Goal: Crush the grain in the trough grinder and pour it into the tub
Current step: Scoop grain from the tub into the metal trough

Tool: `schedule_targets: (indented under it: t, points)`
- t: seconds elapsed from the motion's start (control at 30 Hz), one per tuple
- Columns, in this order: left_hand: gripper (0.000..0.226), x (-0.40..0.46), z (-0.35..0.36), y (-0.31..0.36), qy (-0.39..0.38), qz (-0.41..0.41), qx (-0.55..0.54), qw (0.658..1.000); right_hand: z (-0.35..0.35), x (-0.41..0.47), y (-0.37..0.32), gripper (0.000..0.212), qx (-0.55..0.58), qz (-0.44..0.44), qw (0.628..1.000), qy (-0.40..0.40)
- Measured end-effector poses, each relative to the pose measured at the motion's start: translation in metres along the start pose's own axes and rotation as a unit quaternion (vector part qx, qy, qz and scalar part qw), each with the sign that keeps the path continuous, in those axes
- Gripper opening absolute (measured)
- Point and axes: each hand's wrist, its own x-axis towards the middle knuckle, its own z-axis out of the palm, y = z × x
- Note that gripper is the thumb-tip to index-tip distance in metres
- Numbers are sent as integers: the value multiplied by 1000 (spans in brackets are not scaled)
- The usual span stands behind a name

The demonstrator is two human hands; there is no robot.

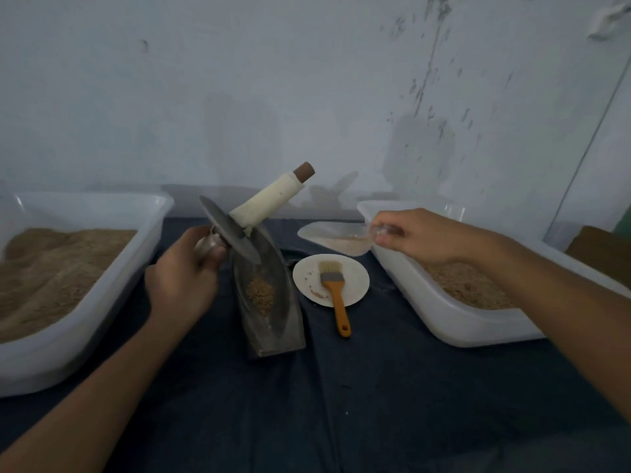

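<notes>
Grain [260, 292] sits mid-frame in the trough grinder [269, 302] — left hand [184, 274] grips the wheel's handle [206, 245], right hand [409, 237] pinches a clear scoop [336, 237] above the right tub's rim [403, 268].

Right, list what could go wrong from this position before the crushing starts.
1. The grinding wheel is tilted, held by the left hand on one handle only; it may slip off the trough and scatter the grain.
2. The right hand holds the clear scoop above the plate and brush; leftover grain could spill there, not into the right tub.
</notes>
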Motion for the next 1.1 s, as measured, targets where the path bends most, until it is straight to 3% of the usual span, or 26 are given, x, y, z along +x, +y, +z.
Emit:
schedule_targets:
  t: [0.1,0.23,0.37,0.57,0.7,0.8,0.97,1.1]
  points:
    - [19,-2,2,0,11,-1,6,1000,8,17,-21,20,-65,-14,998,-16]
    - [24,0,4,-5,41,6,18,999,16,33,-49,20,-184,-59,981,-18]
    - [26,1,6,-11,47,6,20,999,19,40,-74,21,-281,-109,953,25]
    - [26,3,5,-12,56,-2,16,998,25,32,-115,12,-470,-202,853,109]
    - [26,3,7,-13,62,-2,23,998,30,23,-143,18,-578,-216,777,122]
    - [25,5,8,-15,66,-3,24,998,37,16,-150,20,-613,-215,750,125]
    - [26,5,6,-13,68,-17,10,998,40,4,-151,23,-606,-153,769,134]
    - [28,3,5,-12,61,-10,-1,998,35,6,-141,11,-503,-101,848,133]
